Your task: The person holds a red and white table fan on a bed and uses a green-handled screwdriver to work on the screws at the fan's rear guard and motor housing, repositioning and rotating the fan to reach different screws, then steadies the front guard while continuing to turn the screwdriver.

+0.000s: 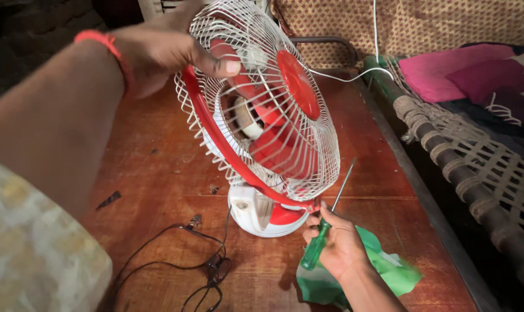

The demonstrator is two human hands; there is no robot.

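A: What is the right hand [338, 242] doing nearest us?

B: It is curling around a green-handled screwdriver [325, 228] while its fingertips are touching the red rim clip, just below the cage.

A: And farther off?

B: The left hand [169, 49] is gripping the red-and-white wire-caged table fan [262, 115] at the top, steadying it tilted on the reddish wooden table [158, 162].

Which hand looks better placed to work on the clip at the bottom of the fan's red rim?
Probably the right hand: it holds the green-handled screwdriver beside the red rim's bottom edge on the red and white wire-cage table fan. The left hand grips the cage top, steadying it.
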